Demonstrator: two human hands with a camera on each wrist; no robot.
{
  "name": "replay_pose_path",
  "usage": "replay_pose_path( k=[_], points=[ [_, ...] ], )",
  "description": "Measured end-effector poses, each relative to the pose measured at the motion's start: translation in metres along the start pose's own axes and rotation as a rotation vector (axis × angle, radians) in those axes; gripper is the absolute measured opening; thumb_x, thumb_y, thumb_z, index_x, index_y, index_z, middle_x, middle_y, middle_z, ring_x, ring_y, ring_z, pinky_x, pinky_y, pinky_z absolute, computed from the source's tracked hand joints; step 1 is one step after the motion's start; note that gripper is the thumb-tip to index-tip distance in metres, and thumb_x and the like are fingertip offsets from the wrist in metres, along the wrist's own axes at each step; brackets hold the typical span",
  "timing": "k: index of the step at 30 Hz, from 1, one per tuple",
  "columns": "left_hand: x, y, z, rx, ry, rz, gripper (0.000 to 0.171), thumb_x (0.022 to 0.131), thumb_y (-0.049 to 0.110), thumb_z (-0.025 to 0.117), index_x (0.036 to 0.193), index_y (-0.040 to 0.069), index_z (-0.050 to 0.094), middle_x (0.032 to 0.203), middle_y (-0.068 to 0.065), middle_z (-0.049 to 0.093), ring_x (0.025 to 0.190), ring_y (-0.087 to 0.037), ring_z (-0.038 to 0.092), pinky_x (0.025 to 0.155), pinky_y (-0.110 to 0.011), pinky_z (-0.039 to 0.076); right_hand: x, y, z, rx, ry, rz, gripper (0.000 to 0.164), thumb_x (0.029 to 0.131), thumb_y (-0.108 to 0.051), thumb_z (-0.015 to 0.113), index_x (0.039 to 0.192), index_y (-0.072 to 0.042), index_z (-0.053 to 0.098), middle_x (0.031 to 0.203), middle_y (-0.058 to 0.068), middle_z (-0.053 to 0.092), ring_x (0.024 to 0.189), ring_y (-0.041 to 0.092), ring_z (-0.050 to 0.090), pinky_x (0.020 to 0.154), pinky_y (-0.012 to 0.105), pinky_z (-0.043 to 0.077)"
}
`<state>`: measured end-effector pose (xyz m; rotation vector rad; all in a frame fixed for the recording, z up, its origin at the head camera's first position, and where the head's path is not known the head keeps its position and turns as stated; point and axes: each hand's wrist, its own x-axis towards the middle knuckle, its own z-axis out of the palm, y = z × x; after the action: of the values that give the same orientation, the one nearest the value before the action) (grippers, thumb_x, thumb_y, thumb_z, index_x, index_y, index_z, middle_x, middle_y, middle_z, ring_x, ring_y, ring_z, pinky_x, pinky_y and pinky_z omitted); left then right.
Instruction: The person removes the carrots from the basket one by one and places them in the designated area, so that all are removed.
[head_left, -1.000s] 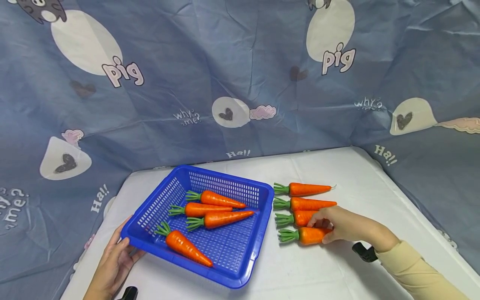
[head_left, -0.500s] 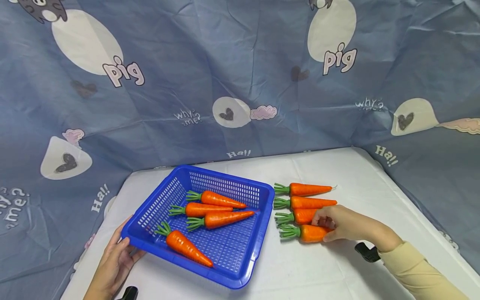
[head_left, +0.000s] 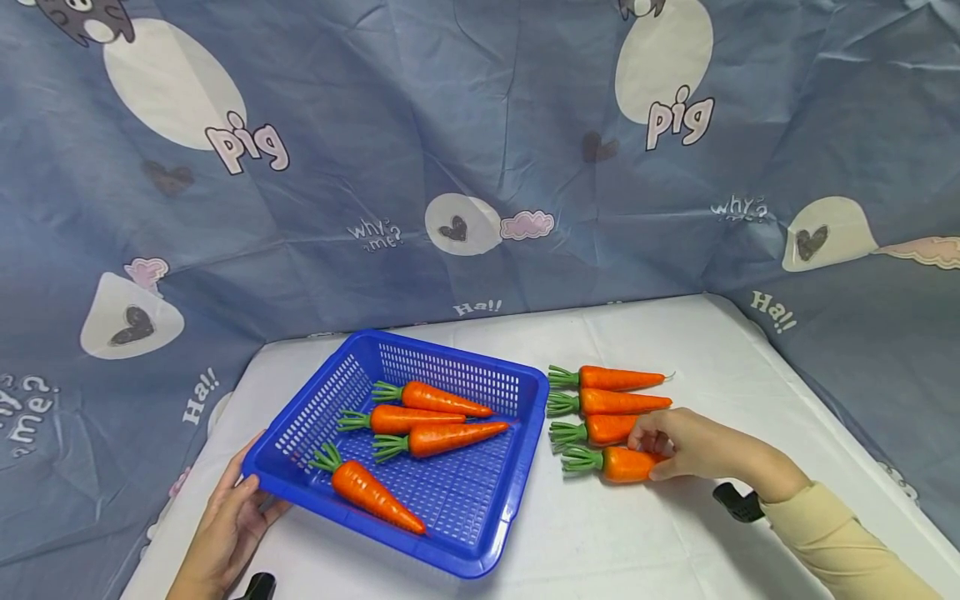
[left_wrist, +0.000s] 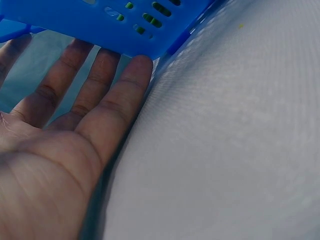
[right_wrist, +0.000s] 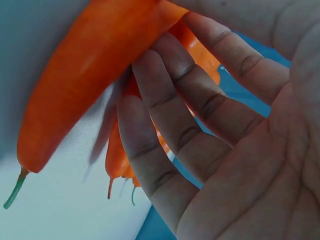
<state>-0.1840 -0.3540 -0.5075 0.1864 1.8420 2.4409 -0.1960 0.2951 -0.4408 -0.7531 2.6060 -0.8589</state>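
Right hand (head_left: 693, 446) pinches the carrot (head_left: 622, 465), thumb one side, fingers the other, lowest of four right of centre in the head view! Probably light and stiff, perhaps slick, so the thick body is the place to grip, not the stalks (head_left: 581, 459). Lovely glossy orange, tapered, green-topped. Left hand (head_left: 225, 521), fingers apart, touches the basket (head_left: 528, 450), lower left.

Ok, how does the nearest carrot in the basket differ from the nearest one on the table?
The basket carrot lies diagonally in the head view; the table carrot nearly horizontally. The basket carrot shows whole; the right hand, gripping the table carrot, hides its tip there. Both are orange with green stems.
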Motion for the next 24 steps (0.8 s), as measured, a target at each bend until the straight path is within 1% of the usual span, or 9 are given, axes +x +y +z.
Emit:
replay_pose_path(
  k=[7, 16, 24],
  points=[
    [-0.0008, 0.0013, 0.0, -0.019, -0.006, 0.006, 0.051, 0.116, 0.012, 0.036, 0.16, 0.036, 0.045, 0.141, 0.014, 0.069, 0.119, -0.01, 0.072, 0.091, -0.035, 0.064, 0.0027, -0.0016, -0.0034, -0.018, 0.01, -0.018, 0.033, 0.08, -0.005, 0.091, 0.104, -0.017, 0.071, 0.088, -0.008, 0.062, 0.08, 0.006, 0.054, 0.069, 0.022, 0.045],
    [-0.0009, 0.0005, 0.0, -0.01, 0.004, 0.002, 0.052, 0.116, 0.012, 0.037, 0.161, 0.035, 0.044, 0.141, 0.015, 0.068, 0.119, -0.009, 0.072, 0.091, -0.035, 0.064, 0.0039, -0.0038, -0.0028, -0.019, 0.02, -0.039, 0.034, 0.081, -0.004, 0.09, 0.106, -0.017, 0.071, 0.087, -0.008, 0.063, 0.079, 0.006, 0.054, 0.069, 0.022, 0.044],
    [-0.0005, 0.0001, 0.0002, -0.008, 0.002, 0.004, 0.051, 0.116, 0.013, 0.037, 0.16, 0.036, 0.045, 0.141, 0.014, 0.068, 0.119, -0.009, 0.072, 0.091, -0.036, 0.064, 0.0066, -0.0058, -0.0008, -0.01, 0.018, -0.047, 0.034, 0.081, 0.003, 0.087, 0.105, -0.014, 0.07, 0.087, -0.007, 0.061, 0.079, 0.006, 0.053, 0.068, 0.022, 0.044]
  ],
)
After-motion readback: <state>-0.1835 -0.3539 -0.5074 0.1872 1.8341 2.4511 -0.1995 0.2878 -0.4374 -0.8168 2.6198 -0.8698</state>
